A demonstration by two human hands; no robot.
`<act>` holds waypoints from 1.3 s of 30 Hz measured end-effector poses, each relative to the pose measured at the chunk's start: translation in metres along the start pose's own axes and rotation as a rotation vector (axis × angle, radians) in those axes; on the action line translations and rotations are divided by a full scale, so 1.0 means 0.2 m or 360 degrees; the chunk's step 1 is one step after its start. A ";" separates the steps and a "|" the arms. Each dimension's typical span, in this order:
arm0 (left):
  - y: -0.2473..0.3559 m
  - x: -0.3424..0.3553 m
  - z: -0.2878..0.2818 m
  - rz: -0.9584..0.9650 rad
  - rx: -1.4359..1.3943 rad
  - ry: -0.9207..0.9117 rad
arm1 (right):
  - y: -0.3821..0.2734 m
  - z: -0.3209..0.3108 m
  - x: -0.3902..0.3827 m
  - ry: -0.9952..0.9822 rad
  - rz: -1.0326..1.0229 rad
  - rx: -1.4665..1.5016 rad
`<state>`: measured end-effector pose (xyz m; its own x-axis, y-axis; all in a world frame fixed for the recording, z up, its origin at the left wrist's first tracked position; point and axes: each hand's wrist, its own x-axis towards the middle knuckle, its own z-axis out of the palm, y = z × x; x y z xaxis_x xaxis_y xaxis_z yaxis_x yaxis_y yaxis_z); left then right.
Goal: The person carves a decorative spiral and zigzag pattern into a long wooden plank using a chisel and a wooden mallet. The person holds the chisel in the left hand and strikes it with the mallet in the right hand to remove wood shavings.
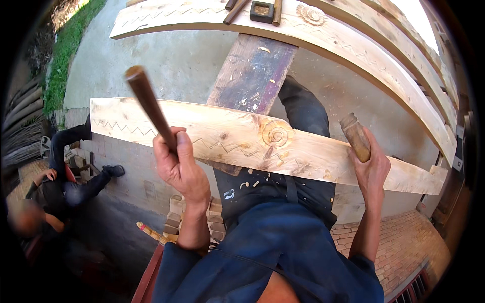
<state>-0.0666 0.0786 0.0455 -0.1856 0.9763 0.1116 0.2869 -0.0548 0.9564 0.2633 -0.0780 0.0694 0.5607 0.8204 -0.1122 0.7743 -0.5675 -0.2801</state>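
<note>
A long pale wooden board [313, 156] lies across in front of me, carved with a spiral rosette [277, 134] and a zigzag line. My left hand [184, 171] is closed round a dark brown round stick [150, 106], tilted up and to the left over the board; its lower end is hidden in the fist. At the right, my right hand [373, 164] grips a short, thick wooden handle [356, 137] with a worn, battered top. The hand covers its lower part, so a blade cannot be made out. Wood chips lie on my dark trousers.
A scuffed plank [242, 76] runs under the board toward a second carved beam [353, 55]. On that beam lie a square dark tool head [262, 11] and several dark sticks. More beams stand beyond at the right. Another person [55, 189] sits at the far left.
</note>
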 end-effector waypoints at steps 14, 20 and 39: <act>-0.05 -0.70 0.21 0.0619 0.0932 -0.0801 | 0.42 0.11 -0.27 0.0298 -0.0550 0.0089; -0.06 -0.78 0.20 0.0809 0.0711 -0.0905 | 0.47 0.11 -0.27 0.0272 -0.0661 0.0148; 0.02 -0.74 0.15 0.1039 0.0410 -0.1163 | 0.37 0.15 -0.48 0.0368 -0.0431 0.0080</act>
<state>-0.0103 -0.0595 0.0245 0.6759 0.6656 0.3165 0.3368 -0.6609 0.6707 0.2575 -0.1967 0.0302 0.3928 0.8999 0.1894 0.8918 -0.3225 -0.3174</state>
